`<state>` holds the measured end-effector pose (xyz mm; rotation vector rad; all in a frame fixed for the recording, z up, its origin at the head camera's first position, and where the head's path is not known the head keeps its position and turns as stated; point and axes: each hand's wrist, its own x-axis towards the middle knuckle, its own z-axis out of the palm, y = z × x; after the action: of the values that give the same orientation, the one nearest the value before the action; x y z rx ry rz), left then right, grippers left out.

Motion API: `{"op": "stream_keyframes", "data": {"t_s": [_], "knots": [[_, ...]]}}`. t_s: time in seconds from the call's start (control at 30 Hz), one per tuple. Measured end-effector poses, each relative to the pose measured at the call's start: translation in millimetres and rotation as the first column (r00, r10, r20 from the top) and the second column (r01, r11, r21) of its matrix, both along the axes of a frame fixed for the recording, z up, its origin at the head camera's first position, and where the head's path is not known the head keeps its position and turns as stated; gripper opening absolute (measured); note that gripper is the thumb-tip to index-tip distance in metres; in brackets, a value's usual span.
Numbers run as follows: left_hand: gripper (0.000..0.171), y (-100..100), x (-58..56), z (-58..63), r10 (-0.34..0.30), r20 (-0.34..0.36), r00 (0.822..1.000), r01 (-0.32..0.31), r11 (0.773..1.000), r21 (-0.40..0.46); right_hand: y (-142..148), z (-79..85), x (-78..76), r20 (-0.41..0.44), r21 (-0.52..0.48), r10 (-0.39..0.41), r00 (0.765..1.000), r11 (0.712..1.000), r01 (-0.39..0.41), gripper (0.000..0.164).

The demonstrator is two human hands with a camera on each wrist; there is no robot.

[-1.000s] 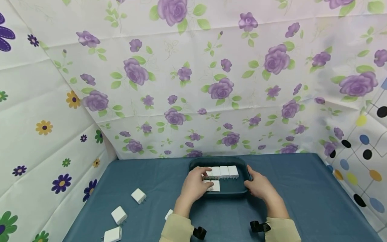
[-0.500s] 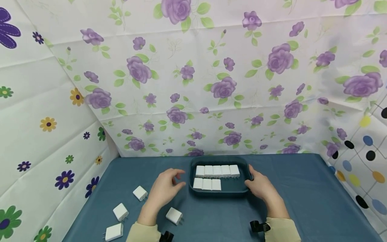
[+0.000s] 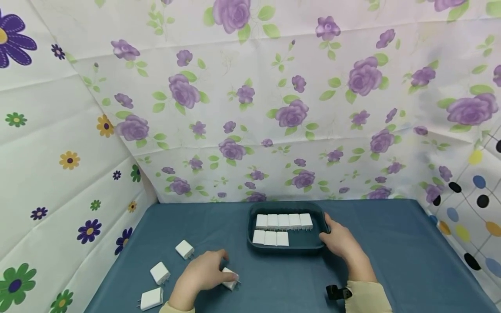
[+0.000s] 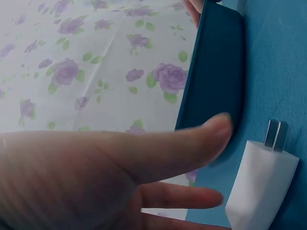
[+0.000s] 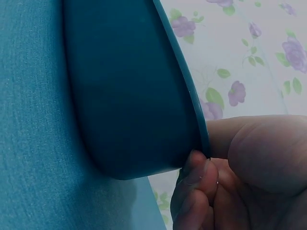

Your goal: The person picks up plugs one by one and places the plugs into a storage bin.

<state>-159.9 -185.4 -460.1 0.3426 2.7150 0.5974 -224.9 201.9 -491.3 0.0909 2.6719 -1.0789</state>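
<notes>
A white plug-in charger [image 3: 230,283] with two metal prongs lies on the blue cloth, and my left hand [image 3: 203,273] is over it with thumb and fingers spread apart. In the left wrist view, the thumb and straight fingers of that hand [image 4: 96,167] reach toward the charger [image 4: 261,191], its prongs pointing away. My right hand [image 3: 341,240] pinches the right end of a dark blue tray [image 3: 287,251], with thumb and curled fingers on its rim in the right wrist view. Inside the tray, white chargers [image 3: 283,221] form a back row and a shorter front row.
At the left, three more white chargers lie loose on the cloth: one farther back [image 3: 184,249], one in the middle [image 3: 159,273] and one nearest the front [image 3: 151,299]. A flowered curtain [image 3: 219,108] rises behind the blue table [image 3: 289,287].
My left hand has left the front row in the tray and moved left and toward me, down to the loose charger. The right hand stays at the tray's end.
</notes>
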Motion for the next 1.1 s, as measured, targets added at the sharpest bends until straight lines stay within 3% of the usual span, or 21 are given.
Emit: {"op": "stream_keyframes", "data": {"t_s": [0.23, 0.47, 0.63, 0.8, 1.1], "knots": [[0.048, 9.3, 5.3, -6.8, -0.046, 0.032, 0.998, 0.048, 0.996, -0.079, 0.6, 0.5, 1.7, -0.006, -0.004, -0.008, 1.000, 1.000, 0.008, 0.077], [0.038, 13.0, 4.2, -14.4, -0.011, 0.029, 1.000, 0.014, 0.997, -0.081, -0.6, -0.7, 0.5, -0.004, 0.011, -0.008, 1.000, 1.000, 0.008, 0.077], [0.036, 11.7, 1.7, -15.3, -0.050, 0.012, 0.999, 0.051, 0.995, -0.087, -0.4, -1.3, 0.6, 0.000, 0.013, -0.016, 1.000, 1.000, 0.016, 0.077], [0.039, 7.4, 1.9, -13.2, -0.096, 0.003, 0.995, 0.096, 0.992, -0.084, -0.4, -0.5, 1.0, 0.001, 0.011, -0.013, 1.000, 1.000, 0.013, 0.077], [0.049, 9.3, 3.9, -12.6, -0.121, -0.022, 0.992, 0.118, 0.989, -0.087, -1.8, 0.7, 3.0, -0.002, 0.000, -0.018, 1.000, 1.000, 0.018, 0.076]]}}
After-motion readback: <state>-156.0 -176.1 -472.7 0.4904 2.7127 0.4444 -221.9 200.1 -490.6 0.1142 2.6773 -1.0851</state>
